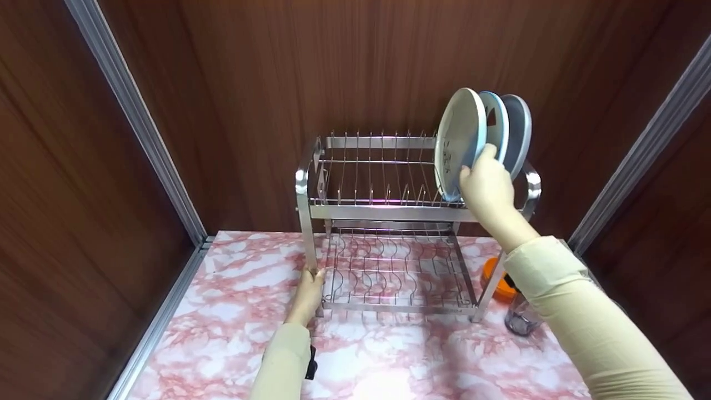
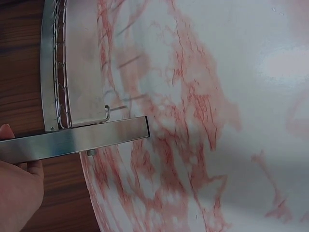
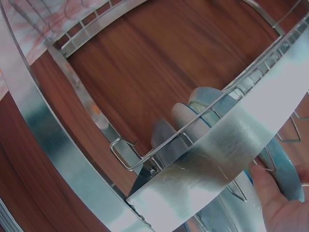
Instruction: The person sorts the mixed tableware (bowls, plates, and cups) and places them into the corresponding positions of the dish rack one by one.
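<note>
A two-tier metal dish rack (image 1: 383,213) stands against the back wall. At the right end of its top tier, several plates stand on edge side by side. My right hand (image 1: 489,180) pinches the rim of the leftmost plate (image 1: 460,139), pale with a light blue edge. Beside it are a blue-rimmed plate (image 1: 500,119) and a grey plate (image 1: 519,133). Low on the left, my left hand (image 1: 307,291) grips the rack's front left leg (image 2: 96,137). In the right wrist view, the right thumb and fingers (image 3: 268,193) hold the plate edge behind the rack's front bar (image 3: 217,150).
An orange bowl (image 1: 500,283) and a clear glass (image 1: 521,318) sit on the table right of the rack, partly behind my right sleeve. The lower tier (image 1: 397,308) has wire slots. Wood-grain panels with metal edge strips (image 1: 141,128) enclose the pink marbled table (image 1: 244,333).
</note>
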`<state>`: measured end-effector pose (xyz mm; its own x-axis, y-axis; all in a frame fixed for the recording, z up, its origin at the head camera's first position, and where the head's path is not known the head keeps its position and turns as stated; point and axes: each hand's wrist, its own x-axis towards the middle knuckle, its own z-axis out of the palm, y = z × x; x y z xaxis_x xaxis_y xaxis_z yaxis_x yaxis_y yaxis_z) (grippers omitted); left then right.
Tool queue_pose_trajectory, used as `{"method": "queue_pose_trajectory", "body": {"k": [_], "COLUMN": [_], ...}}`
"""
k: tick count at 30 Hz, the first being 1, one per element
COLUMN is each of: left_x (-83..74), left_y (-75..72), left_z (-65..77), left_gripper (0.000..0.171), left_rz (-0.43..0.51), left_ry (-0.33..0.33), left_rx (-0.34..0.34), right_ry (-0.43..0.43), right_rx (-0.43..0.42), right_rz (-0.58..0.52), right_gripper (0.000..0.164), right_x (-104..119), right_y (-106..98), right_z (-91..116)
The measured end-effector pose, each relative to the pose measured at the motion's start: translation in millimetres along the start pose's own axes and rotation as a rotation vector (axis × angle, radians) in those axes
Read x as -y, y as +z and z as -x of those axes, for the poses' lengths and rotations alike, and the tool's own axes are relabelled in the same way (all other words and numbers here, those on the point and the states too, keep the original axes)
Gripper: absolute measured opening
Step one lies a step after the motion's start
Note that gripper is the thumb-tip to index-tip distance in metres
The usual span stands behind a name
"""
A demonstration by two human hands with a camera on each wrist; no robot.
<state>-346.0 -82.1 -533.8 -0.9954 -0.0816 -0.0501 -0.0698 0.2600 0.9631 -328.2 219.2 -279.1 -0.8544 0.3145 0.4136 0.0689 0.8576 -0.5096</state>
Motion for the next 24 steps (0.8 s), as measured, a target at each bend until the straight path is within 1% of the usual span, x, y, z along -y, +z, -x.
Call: {"method": "queue_pose_trajectory", "body": {"k": [2,5,8,11,14,17,24], "left_x": [0.6,1.2,1.5,1.5,1.1,0.6,0.0], "left_y": [0.0,-0.1,-0.3,0.1,0.5,0.4,-0.4], "left_z": [0.2,0.5,0.8,0.9,0.8,0.3,1.5], "left_gripper": [0.028,0.033,0.037,0.036,0.036,0.037,0.040], "left_rz": [-0.005,-0.008,-0.003,0.002,0.001,0.007,0.023], "left_ry": [-0.002,-0.003,-0.010,-0.014,-0.019,-0.008,-0.022], "left_rx": [-0.002,-0.002,-0.001,0.000,-0.002,-0.004,0.009], "right_ry": [-0.006,-0.015,-0.033,-0.058,-0.085,-0.104,-0.139], "right_rx": [-0.003,-0.005,-0.004,-0.014,-0.042,-0.079,-0.159], "right_rz": [-0.010,-0.022,-0.022,-0.023,-0.014,0.020,0.114], "right_gripper": [0.051,0.067,0.075,0.079,0.079,0.078,0.075], "right_x": [-0.8,-2.0,-3.6,-5.9,-8.3,-9.6,-9.4], "right_y": [1.6,3.4,4.8,5.8,6.2,6.0,4.2], "right_z": [3.1,6.9,9.5,11.9,14.1,16.1,17.8]}}
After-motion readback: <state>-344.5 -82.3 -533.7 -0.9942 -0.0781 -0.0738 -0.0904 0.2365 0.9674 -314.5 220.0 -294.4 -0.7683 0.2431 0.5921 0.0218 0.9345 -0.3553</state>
